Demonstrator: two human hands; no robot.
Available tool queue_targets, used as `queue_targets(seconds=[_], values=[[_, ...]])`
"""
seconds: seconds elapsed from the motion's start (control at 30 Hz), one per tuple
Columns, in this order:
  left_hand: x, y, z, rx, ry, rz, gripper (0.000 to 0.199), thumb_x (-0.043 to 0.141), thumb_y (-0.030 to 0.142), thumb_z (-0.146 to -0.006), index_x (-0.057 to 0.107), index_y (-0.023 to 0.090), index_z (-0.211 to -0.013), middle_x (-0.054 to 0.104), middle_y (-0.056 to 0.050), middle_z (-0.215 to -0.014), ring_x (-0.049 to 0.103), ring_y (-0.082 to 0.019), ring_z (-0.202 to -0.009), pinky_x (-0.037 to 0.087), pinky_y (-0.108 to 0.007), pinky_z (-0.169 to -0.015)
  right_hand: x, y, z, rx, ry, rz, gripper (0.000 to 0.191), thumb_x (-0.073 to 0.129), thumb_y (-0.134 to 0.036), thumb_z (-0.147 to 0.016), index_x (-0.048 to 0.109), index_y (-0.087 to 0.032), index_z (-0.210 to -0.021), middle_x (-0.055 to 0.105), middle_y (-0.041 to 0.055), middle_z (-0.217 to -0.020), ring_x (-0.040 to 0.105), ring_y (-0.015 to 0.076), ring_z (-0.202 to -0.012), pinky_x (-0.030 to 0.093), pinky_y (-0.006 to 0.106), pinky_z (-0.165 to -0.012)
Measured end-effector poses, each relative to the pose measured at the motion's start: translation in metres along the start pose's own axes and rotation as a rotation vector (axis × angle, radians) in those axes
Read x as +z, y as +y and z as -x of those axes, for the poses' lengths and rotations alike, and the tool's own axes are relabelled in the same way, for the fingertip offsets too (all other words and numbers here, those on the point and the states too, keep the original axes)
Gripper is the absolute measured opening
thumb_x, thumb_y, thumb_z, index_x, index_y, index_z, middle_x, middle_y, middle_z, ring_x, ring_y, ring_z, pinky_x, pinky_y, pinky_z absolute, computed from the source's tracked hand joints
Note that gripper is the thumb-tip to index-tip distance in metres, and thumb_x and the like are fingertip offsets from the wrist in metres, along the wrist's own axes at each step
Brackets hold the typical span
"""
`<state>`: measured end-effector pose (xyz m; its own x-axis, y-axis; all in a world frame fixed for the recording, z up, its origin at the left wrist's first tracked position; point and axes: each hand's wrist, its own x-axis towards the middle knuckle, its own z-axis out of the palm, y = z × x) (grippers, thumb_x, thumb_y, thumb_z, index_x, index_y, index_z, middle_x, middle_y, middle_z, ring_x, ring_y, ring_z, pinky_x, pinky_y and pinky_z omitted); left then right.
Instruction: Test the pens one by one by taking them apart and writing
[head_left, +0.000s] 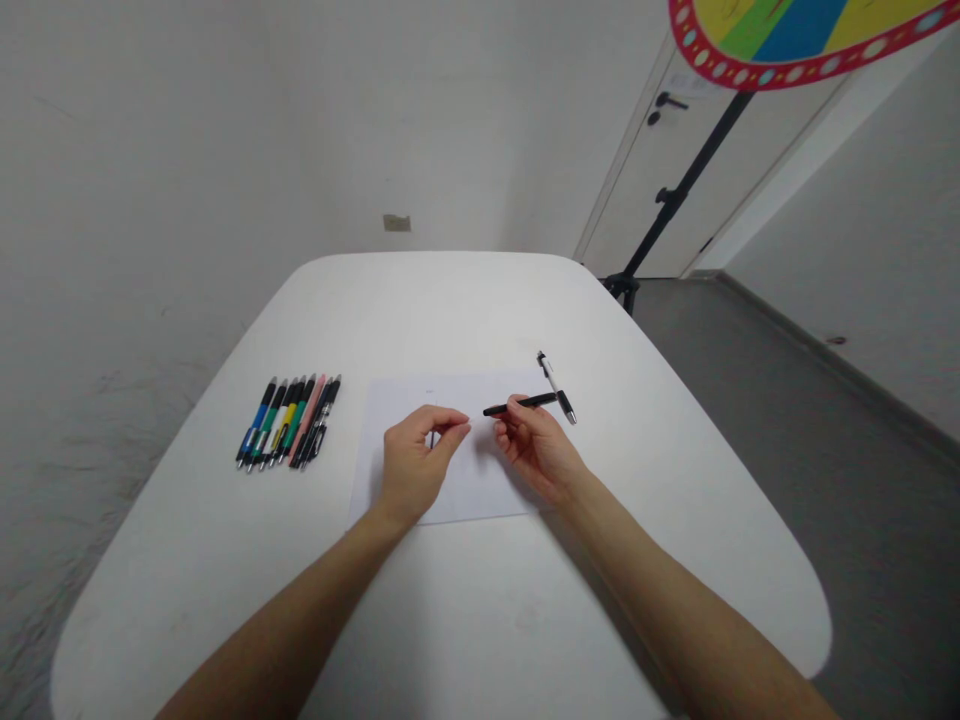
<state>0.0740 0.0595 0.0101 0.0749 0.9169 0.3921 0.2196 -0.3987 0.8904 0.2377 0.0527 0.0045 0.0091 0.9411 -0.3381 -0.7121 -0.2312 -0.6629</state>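
My right hand pinches a black pen barrel, which lies almost level and points left. My left hand is closed in a pinch, thumb against forefinger, just left of the barrel's tip; anything between the fingertips is too small to make out. Both hands hover over a white sheet of paper. Through the gap of my left hand a thin dark thing shows on the paper, mostly hidden. A white and black pen lies just beyond my right hand, by the sheet's right edge.
Several pens in blue, green, yellow, pink and black lie side by side at the left of the white table. Behind it stands a wall. A black stand carrying a colourful wheel rises past the back right corner, before a door.
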Motion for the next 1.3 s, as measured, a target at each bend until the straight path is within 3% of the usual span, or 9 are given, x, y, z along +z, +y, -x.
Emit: queue_targets(seconds=[0.43, 0.67, 0.77, 0.97, 1.13, 1.3], values=[[0.0009, -0.0053, 0.0005, 0.002, 0.004, -0.054, 0.009, 0.070, 0.028, -0.078, 0.071, 0.020, -0.078, 0.074, -0.001, -0.073, 0.067, -0.015, -0.066, 0.056, -0.028, -0.067, 0.0036, 0.0042, 0.0053, -0.070, -0.061, 0.115, 0.040, 0.089, -0.030, -0.059, 0.057, -0.019, -0.081, 0.064, -0.0043, -0.065, 0.058, 0.0076, -0.055, 0.046, 0.017, -0.050], [-0.0025, -0.0009, 0.0020, 0.233, -0.004, -0.247, 0.007, 0.066, 0.022, -0.083, 0.070, 0.019, -0.078, 0.073, -0.001, -0.072, 0.067, -0.014, -0.068, 0.054, -0.025, -0.066, 0.0042, 0.0070, 0.0051, -0.066, -0.085, 0.117, 0.037, 0.088, -0.029, -0.062, 0.057, -0.019, -0.080, 0.063, -0.0041, -0.062, 0.059, 0.0085, -0.053, 0.048, 0.018, -0.050], [-0.0023, -0.0019, 0.0032, 0.260, 0.008, -0.283, 0.009, 0.065, 0.024, -0.085, 0.069, 0.019, -0.078, 0.072, -0.001, -0.072, 0.067, -0.014, -0.067, 0.054, -0.026, -0.066, 0.0041, 0.0086, 0.0055, -0.058, -0.095, 0.108, 0.035, 0.088, -0.029, -0.062, 0.058, -0.019, -0.079, 0.064, -0.0035, -0.063, 0.059, 0.0084, -0.053, 0.048, 0.018, -0.049], [-0.0041, -0.0054, 0.0032, 0.291, 0.033, -0.330, 0.013, 0.070, 0.030, -0.082, 0.067, 0.018, -0.085, 0.072, -0.002, -0.077, 0.067, -0.015, -0.070, 0.055, -0.029, -0.068, 0.0010, 0.0085, 0.0028, 0.043, -0.071, 0.005, 0.028, 0.086, -0.024, -0.064, 0.063, -0.018, -0.078, 0.068, -0.0015, -0.067, 0.060, 0.0084, -0.055, 0.050, 0.018, -0.049], [-0.0075, -0.0056, 0.0012, 0.400, 0.041, -0.439, 0.013, 0.070, 0.030, -0.081, 0.062, 0.020, -0.081, 0.070, -0.003, -0.078, 0.064, -0.018, -0.075, 0.052, -0.033, -0.070, -0.0036, 0.0067, -0.0019, 0.094, -0.077, -0.090, 0.025, 0.085, -0.023, -0.064, 0.064, -0.018, -0.076, 0.068, -0.0017, -0.068, 0.059, 0.0069, -0.053, 0.051, 0.017, -0.052], [-0.0082, -0.0072, 0.0002, 0.411, 0.049, -0.529, 0.014, 0.071, 0.028, -0.081, 0.059, 0.021, -0.079, 0.069, -0.002, -0.077, 0.061, -0.019, -0.076, 0.050, -0.035, -0.072, -0.0055, 0.0056, -0.0028, 0.129, -0.078, -0.208, 0.020, 0.084, -0.020, -0.066, 0.065, -0.016, -0.072, 0.069, -0.0019, -0.067, 0.058, 0.0049, -0.052, 0.050, 0.014, -0.052]])
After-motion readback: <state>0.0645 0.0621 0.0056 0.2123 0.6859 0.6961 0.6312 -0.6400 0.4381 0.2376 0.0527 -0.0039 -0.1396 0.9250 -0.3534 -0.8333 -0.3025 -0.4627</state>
